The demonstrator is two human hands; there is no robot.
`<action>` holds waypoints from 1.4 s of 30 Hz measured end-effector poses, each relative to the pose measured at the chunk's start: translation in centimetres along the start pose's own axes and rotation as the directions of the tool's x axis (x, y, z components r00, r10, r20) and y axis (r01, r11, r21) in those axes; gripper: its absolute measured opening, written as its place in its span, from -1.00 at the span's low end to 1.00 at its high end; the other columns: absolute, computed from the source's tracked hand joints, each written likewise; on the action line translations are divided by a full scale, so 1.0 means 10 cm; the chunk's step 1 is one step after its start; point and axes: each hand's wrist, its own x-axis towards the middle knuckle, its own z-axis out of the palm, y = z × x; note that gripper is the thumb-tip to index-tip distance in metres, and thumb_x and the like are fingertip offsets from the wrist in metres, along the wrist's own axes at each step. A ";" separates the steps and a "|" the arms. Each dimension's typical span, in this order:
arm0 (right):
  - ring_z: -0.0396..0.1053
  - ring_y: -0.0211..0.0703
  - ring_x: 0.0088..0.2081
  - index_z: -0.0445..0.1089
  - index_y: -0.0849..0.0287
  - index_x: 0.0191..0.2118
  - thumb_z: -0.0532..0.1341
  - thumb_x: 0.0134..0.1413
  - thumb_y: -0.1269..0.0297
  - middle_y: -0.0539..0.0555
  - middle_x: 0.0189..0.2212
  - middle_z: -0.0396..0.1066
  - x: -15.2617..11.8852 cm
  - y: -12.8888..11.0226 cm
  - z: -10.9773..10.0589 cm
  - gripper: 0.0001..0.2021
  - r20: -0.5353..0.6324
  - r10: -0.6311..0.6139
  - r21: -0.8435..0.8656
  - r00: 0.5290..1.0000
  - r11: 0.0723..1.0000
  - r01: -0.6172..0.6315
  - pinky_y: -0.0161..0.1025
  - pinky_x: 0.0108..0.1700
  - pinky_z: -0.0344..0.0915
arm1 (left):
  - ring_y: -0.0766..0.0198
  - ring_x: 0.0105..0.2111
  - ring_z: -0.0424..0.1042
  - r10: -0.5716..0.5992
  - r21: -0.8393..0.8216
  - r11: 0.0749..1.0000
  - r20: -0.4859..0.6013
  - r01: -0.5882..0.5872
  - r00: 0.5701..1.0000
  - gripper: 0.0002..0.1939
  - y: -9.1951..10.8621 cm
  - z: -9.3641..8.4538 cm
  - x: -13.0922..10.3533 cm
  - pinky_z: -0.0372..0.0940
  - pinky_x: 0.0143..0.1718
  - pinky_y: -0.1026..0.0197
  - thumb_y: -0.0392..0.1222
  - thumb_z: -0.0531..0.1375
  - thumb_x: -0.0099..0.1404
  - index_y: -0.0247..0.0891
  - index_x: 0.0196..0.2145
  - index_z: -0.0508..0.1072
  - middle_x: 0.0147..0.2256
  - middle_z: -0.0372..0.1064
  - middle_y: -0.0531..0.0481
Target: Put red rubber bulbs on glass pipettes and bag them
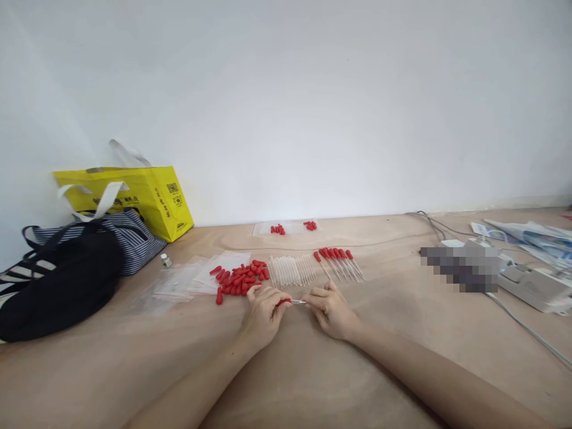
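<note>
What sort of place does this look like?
Probably a makeshift work table indoors: a pile of red bulbs and a row of thin tubes share it with a yellow carrier bag.

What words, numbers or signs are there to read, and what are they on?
No word or number reads clearly.
Yellow bag, front: big dark characters, partly behind a white handle; too blurred to quote.
Yellow bag, side: a square code and small dark writing, too small to read.
Blue-and-white packets, right: no words legible.
</note>
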 end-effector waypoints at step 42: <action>0.30 -0.10 -0.28 0.32 0.18 -0.31 0.01 0.01 0.32 0.09 -0.40 0.42 0.37 0.51 -0.06 -0.83 -0.269 0.670 -0.259 0.692 0.642 -0.722 -0.13 -0.18 -0.09 | -0.03 -0.08 0.19 -0.606 0.403 0.626 -0.287 0.668 0.741 -0.68 -0.98 -0.76 0.07 0.05 -0.15 -0.05 -0.23 -0.02 0.14 -0.23 -0.16 0.37 -0.12 0.29 -0.17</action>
